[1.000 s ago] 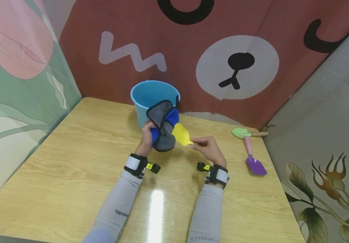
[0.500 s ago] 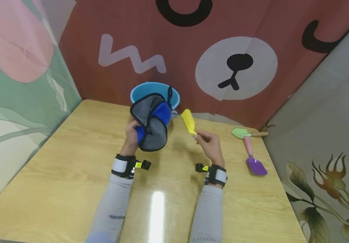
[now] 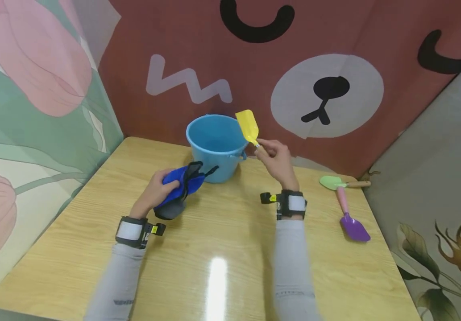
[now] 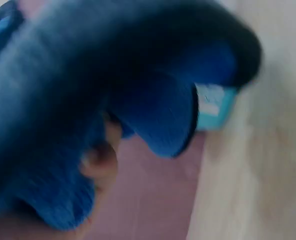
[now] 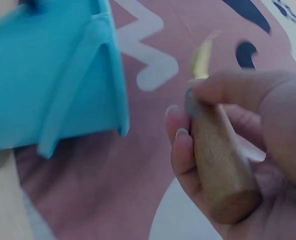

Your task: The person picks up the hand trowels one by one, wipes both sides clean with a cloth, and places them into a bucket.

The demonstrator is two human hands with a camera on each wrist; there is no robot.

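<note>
A yellow toy shovel (image 3: 248, 125) sits just above the middle of the head view, its scoop tipped toward the upper left and overlapping the right rim of a blue bucket (image 3: 214, 167); whether they touch cannot be told. The right hand (image 3: 277, 161) is clamped on its wooden handle, thumb and fingers curled round it close to the neck. Left of centre, the left hand (image 3: 155, 192) pinches a blue and grey cloth (image 3: 185, 183) with black edging, bunched just in front of the bucket.

The bucket stands upright near the table's back edge. Bare wood runs between the two forearms down to the bottom of the frame, and another stretch lies at left, where the table's side edge slants toward the lower left. Near the right edge, a green trowel (image 3: 332, 182) touches a purple shovel (image 3: 354, 228) with a pink handle.

The table (image 3: 174, 276) is pale wood grain with a bright glare at bottom centre. Behind it hangs a brown bear print (image 3: 250, 89); flowers pattern both sides.
</note>
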